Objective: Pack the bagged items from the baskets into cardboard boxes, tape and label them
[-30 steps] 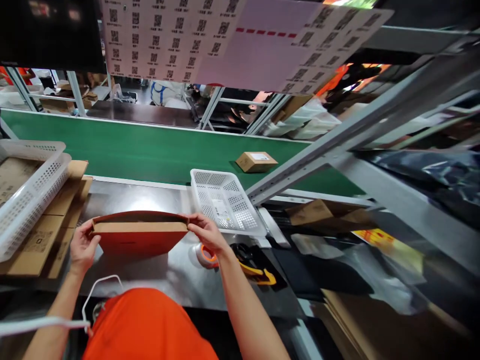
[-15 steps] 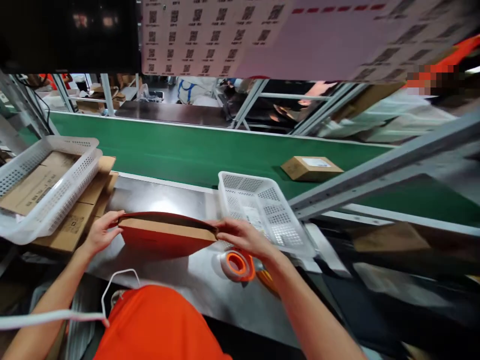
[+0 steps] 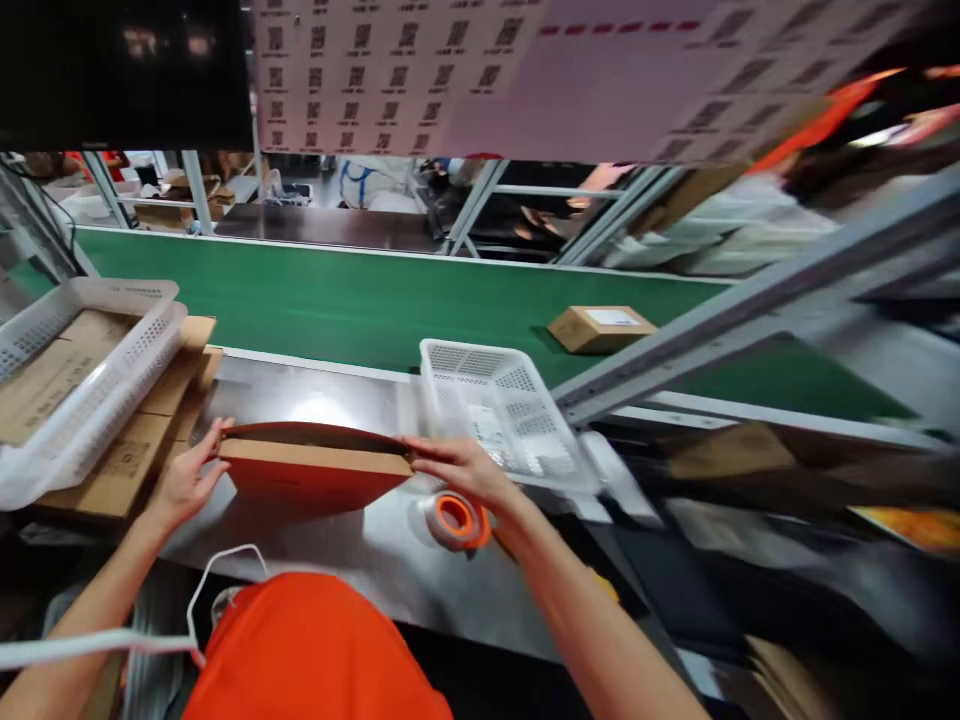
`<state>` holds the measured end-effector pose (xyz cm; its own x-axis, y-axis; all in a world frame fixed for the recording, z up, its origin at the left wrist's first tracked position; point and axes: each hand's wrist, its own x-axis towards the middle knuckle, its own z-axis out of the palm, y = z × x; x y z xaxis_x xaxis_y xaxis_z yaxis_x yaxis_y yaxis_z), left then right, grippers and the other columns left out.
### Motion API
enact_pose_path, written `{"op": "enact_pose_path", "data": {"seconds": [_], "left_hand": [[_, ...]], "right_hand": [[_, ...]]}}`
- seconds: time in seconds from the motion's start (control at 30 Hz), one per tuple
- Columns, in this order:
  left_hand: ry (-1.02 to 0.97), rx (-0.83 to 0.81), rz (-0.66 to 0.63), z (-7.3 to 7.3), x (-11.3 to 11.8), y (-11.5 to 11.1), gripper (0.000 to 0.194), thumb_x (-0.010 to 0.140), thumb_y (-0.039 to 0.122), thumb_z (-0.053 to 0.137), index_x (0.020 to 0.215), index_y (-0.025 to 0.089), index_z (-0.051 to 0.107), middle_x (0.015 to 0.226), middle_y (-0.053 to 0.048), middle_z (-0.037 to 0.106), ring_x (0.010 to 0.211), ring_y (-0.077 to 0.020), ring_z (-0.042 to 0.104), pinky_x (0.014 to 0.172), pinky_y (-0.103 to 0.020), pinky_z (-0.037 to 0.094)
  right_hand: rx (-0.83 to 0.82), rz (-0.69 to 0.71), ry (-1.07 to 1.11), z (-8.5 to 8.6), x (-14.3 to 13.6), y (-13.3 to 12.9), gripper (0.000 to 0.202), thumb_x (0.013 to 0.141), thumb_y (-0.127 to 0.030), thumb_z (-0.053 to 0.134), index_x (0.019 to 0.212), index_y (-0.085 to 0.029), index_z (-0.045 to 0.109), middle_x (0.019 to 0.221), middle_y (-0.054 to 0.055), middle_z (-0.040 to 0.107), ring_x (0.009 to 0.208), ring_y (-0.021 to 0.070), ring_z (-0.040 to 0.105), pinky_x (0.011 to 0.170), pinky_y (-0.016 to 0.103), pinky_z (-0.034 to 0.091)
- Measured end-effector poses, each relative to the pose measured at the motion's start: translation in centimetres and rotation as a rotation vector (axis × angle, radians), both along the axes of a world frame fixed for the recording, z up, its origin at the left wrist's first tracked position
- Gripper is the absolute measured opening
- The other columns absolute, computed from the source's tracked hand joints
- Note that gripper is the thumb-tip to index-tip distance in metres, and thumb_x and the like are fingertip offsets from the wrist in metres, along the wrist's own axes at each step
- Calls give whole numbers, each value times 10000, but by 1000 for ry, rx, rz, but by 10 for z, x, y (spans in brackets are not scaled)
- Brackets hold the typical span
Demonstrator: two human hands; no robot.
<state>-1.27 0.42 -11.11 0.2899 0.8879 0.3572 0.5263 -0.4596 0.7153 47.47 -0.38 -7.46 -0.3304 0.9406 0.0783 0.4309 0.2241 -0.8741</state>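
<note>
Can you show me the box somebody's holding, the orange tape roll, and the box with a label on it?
Held box (image 3: 311, 484): head view, on its near side panel.
Tape roll (image 3: 471, 521): head view, on its orange ring.
Labelled box (image 3: 598, 340): head view, on its near side.

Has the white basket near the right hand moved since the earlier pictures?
No: the white basket still stands beside the slanted metal post, at its lower end, shifted neither way.
</note>
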Motion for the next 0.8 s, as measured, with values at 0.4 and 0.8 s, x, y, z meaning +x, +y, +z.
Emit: {"op": "enact_pose_path", "data": {"seconds": [0.4, 0.8], "left_hand": [[-25, 272, 40, -20, -1, 6, 674, 971, 254, 716, 1604, 305, 492, 1469, -31, 682, 1221, -240, 746, 1134, -379, 583], [-6, 351, -77, 4, -12, 16, 245, 899, 251, 793, 1141, 261, 830, 1397, -54, 737, 1086, -249, 805, 1065, -373, 640]], "right_hand": [[137, 59, -14, 4, -2, -22, 388, 995, -346, 655, 1372, -297, 730, 1377, 42, 712, 1241, 254, 728, 1127, 428, 577], [424, 52, -84, -28, -6, -41, 732, 948, -250, 722, 1622, -340, 451, 1561, 49, 576, 1370, 280, 634, 1168, 472, 554]]}}
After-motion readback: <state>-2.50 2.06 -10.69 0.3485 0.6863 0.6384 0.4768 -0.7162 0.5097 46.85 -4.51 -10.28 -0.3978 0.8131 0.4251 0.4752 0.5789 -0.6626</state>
